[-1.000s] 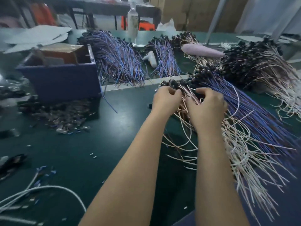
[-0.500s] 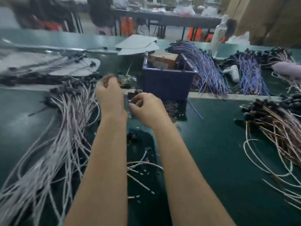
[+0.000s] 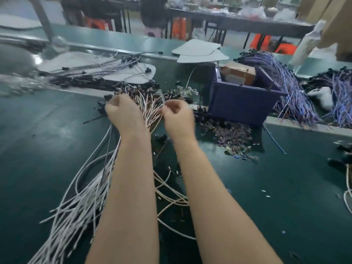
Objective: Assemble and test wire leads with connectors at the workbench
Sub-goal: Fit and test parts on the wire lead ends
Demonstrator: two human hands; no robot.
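A fan of white and pinkish wire leads point(image 3: 83, 202) with black connectors point(image 3: 131, 88) at their far ends lies on the dark green bench. My left hand point(image 3: 123, 113) is curled into a fist over the connector end of this bundle; what it holds is hidden. My right hand point(image 3: 178, 119) is just to its right, fingers curled, pinching a thin pale lead that sticks up from the fingertips. Both hands are blurred by motion.
A blue plastic bin point(image 3: 242, 103) holding a brown box stands right of my hands, with loose small parts point(image 3: 234, 134) heaped in front of it. Blue-violet lead bundles point(image 3: 289, 88) lie at the back right. Grey card sheets point(image 3: 198, 50) and more leads point(image 3: 95, 73) lie behind.
My view and both hands have swung left, away from the blue and pink bundle on the right. They now sit over the white lead bundle left of the blue bin.
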